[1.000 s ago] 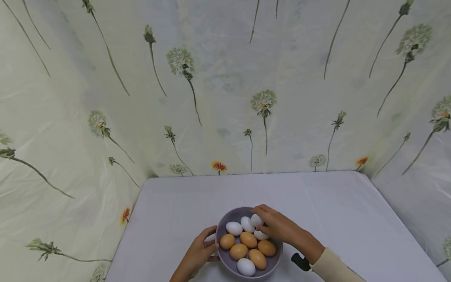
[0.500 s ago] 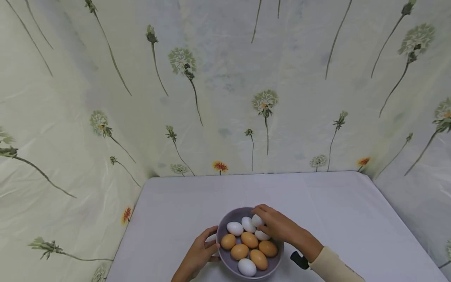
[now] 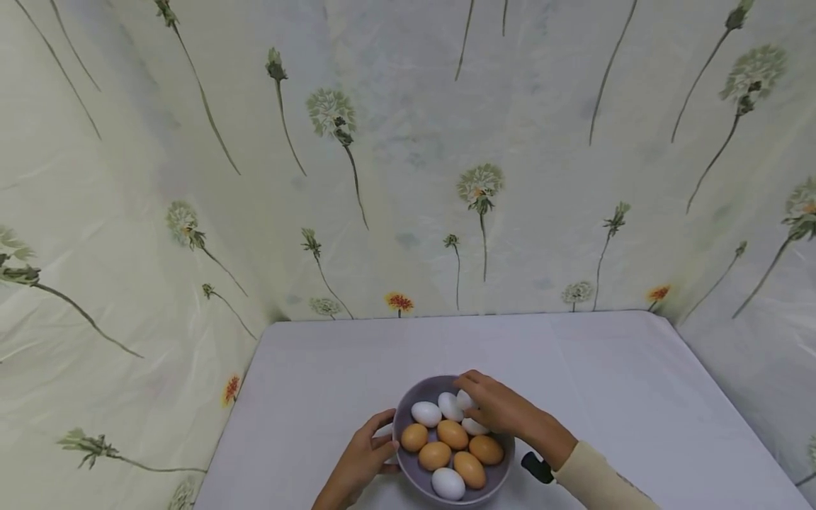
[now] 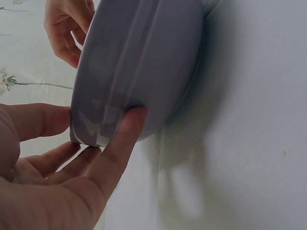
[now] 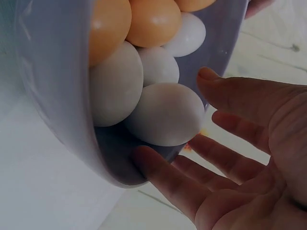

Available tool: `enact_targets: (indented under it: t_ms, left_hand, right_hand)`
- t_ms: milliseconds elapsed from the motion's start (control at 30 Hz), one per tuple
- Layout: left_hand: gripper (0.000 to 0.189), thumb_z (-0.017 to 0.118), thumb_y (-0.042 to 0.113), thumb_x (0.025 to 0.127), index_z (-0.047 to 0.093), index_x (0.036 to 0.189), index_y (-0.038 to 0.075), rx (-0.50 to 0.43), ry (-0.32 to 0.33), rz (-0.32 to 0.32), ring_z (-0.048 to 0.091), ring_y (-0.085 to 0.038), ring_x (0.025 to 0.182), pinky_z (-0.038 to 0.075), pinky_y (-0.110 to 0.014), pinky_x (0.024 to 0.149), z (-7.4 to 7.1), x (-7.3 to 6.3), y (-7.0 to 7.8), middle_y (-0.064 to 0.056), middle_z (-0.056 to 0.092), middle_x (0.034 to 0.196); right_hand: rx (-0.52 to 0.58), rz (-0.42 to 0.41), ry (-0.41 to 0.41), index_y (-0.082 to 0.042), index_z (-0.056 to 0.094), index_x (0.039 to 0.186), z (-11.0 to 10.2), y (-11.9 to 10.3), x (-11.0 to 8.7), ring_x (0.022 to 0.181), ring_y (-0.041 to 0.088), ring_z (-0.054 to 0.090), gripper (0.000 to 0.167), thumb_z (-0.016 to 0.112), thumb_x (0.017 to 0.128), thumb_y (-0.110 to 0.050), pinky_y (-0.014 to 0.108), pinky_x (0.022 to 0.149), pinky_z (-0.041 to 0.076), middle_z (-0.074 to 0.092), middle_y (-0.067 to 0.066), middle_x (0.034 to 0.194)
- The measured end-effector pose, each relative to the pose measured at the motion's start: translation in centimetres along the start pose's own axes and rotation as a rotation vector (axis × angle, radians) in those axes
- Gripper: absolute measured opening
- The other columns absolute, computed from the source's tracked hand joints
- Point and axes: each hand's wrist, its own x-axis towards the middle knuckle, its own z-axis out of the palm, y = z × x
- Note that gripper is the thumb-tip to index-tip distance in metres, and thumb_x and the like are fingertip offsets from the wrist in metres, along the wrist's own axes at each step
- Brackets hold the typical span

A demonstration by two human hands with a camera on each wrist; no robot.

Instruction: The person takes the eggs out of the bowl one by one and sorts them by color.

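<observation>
"Flowered cloth [image 3: 548, 234] lines the back and sides, with a pale table [image 3: 331, 361] below. What's furthest left?"

"Left hand [image 3: 362, 453], fingers and thumb gripping the side of a purple bowl [image 3: 413, 395] on the table. Inside, brown eggs [image 3: 435, 456] fill the middle, with white eggs [image 3: 426, 414] mostly at the far side."

"And rightward?"

"Right hand [image 3: 500, 405], thumb and fingers either side of one white egg [image 3: 466, 401] by the far right rim. Its wrist view is dim, so I can't tell whether they grip. Next come a black object [image 3: 537, 467] and a beige sleeve [image 3: 602, 478]."

"Anything new this last second?"

"Hardly: the view slid a touch, but both hands keep their places and the eggs lie as they did. I'd judge it a pause, bowl steadied, nothing added or taken out"
</observation>
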Motion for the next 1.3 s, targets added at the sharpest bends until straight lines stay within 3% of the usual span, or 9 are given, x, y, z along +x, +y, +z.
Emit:
enact_targets:
  t_ms: [400,1300]
  left_hand:
    - [0.06,0.058,0.001,0.096,0.035,0.152,0.0,0.008,0.003,-0.007,0.055,-0.044,0.128,0.064,-0.042,0.078,0.0,-0.1,0.1,-0.028,0.03,0.157]
    - [0.06,0.058,0.0,0.095,0.036,0.15,0.0,-0.023,0.017,-0.013,0.055,-0.044,0.129,0.064,-0.045,0.078,0.0,0.0,0.0,-0.027,0.028,0.159]
  right_hand:
    - [-0.082,-0.016,0.033,-0.004,0.063,0.12,-0.2,-0.2,0.1,0.1,0.025,0.056,0.038,0.077,0.085,-0.007,0.036,0.076,0.057,0.061,0.013,0.12]
    - [-0.051,-0.077,0.008,-0.003,0.066,0.11,1.4,0.4,0.2,0.097,0.027,0.058,0.03,0.078,0.082,-0.001,0.032,0.072,0.056,0.063,0.012,0.11]
